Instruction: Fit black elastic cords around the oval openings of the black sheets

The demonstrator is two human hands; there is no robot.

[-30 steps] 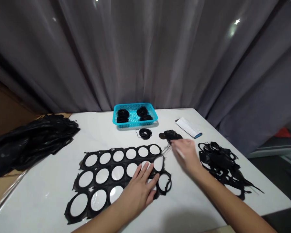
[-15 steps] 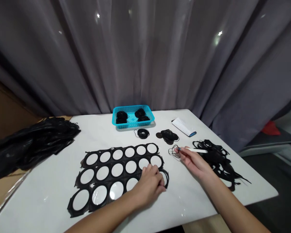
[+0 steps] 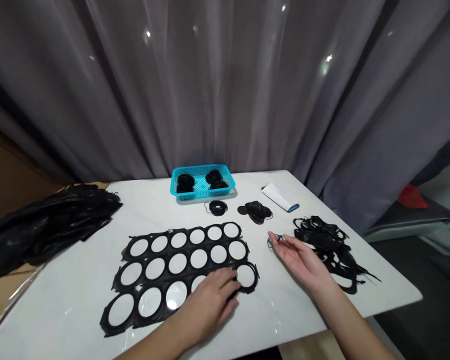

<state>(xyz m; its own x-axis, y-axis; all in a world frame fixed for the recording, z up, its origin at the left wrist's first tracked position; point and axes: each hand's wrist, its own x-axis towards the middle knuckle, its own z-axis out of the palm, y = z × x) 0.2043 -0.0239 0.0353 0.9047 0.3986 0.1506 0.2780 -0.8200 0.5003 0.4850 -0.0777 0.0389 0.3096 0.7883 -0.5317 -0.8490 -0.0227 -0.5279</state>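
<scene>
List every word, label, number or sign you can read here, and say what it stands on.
Nothing in this view can be read.
White packet with a blue end: any print is too small and blurred to read.
Blue basket: no label shows.
Black sheet with round holes: no marks show.

A grey curtain (image 3: 225, 90) hung in heavy folds across the whole back of the room, with small glints of light caught on its sheen. Before it stood a glossy white table (image 3: 78, 300) — its top mirrored a pale glare. A brown surface (image 3: 3, 170) showed at left, and dim floor (image 3: 431, 300) lay at right.
</scene>
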